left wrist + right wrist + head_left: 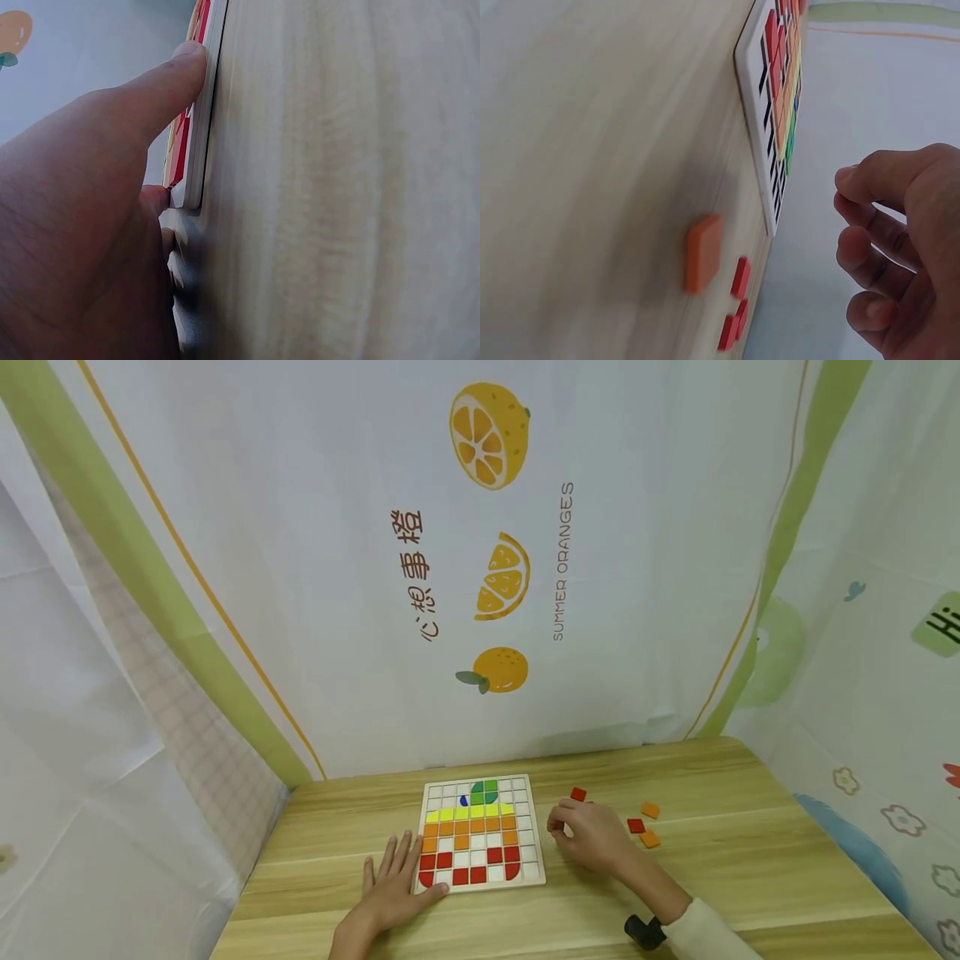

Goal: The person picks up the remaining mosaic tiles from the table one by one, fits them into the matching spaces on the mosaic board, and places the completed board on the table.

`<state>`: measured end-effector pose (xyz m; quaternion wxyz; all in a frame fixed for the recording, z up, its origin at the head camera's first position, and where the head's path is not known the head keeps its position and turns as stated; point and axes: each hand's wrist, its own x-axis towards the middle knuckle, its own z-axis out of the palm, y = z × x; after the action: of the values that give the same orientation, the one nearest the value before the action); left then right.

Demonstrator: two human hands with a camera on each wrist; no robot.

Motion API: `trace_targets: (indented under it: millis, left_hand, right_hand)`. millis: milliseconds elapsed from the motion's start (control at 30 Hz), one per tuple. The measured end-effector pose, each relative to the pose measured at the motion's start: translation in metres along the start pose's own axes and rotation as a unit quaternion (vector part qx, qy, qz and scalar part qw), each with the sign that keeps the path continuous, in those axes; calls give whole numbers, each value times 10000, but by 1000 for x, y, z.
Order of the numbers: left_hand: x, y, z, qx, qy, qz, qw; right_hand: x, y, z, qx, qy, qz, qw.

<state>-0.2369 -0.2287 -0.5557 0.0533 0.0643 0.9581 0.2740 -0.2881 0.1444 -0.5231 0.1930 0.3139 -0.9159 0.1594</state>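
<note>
A square wooden grid board (528, 837) lies on the table, partly filled with red, orange, yellow, green and blue tiles; several cells are bare. My left hand (392, 887) rests at its lower left corner, fingers spread beside the left edge and thumb on the front edge. In the left wrist view the thumb (169, 82) presses against the board's side. To the right of the board, my right hand (594, 835) hovers with curled fingers, thumb tip against index tip, and nothing shows between them. An orange tile (703, 255) is near it in the right wrist view.
Loose red tiles (636, 826) and orange tiles (650, 811) lie right of my right hand, with another red tile (578, 794) just beyond it. A black object (643, 932) sits by the right sleeve. A printed curtain (600, 693) hangs behind the table.
</note>
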Motion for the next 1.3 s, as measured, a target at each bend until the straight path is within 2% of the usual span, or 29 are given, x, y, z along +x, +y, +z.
trace_targets:
  millis: [200, 333, 500, 767, 1067, 1300]
  left_hand:
    - [3, -5, 4, 47, 67, 44, 10000]
    - [6, -8, 6, 179, -1, -80, 9998]
    - [7, -10, 7, 228, -57, -126, 9996]
    - [7, -11, 8, 172, -44, -154, 9997]
    - [7, -8, 6, 220, 9, -139, 9997]
    - [6, -7, 6, 219, 26, -121, 9997]
  right_hand:
    - [-15, 11, -4, 106, 196, 25, 9997]
    - [-24, 16, -6, 120, 292, 17, 9995]
    - [-35, 23, -7, 227, 105, 194, 9995]
    - [-48, 31, -10, 438, -81, 258, 9987]
    - [-58, 38, -12, 906, -871, 143, 9920]
    - [-59, 41, -8, 826, -871, 48, 9928]
